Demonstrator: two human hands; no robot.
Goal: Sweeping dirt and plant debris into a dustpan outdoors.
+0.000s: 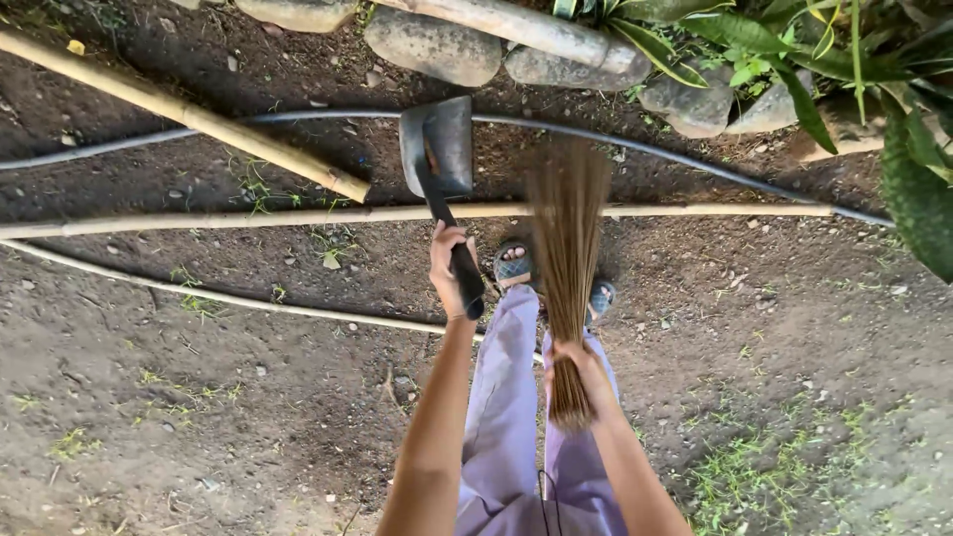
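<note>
Left hand [449, 270] is wrapped tight on the black handle of a dustpan [438, 149], its grey pan resting on the soil at upper centre. Right hand [576, 365] is clamped on the bound end of a stick broom [567, 253], bristles blurred just right of the pan. Both arms reach straight down, lower centre. Risk: bristles snagging the bamboo pole [635, 210] or hose [695, 164] crossing mid-frame, flicking dirt over the sandalled feet [514, 266].
</note>
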